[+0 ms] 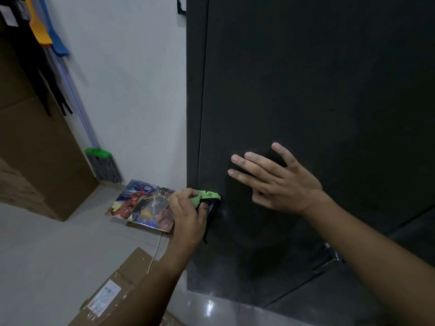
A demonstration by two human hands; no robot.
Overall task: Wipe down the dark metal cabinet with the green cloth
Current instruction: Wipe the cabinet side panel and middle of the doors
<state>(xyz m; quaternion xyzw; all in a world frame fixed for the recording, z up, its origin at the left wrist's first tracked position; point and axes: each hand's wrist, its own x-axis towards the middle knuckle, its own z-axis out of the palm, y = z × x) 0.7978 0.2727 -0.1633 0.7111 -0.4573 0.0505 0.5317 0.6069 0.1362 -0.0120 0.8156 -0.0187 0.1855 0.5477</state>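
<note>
Left hand (188, 215) grips the cloth (208, 196), pressed to the cabinet (317, 78) near its left edge; right hand (280, 182), at the cloth's 3 o'clock, lies flat on the cabinet, fingers spread.

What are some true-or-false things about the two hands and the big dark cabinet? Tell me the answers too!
1. The left hand grips the green cloth. True.
2. The right hand holds a sponge. False: it holds nothing; its fingers are straight and spread at the front of the cabinet.
3. The green cloth is up near the cabinet's top. False: it is low down, near the cabinet's left edge.
4. A mop with a green top leans against the white wall. True.
</note>
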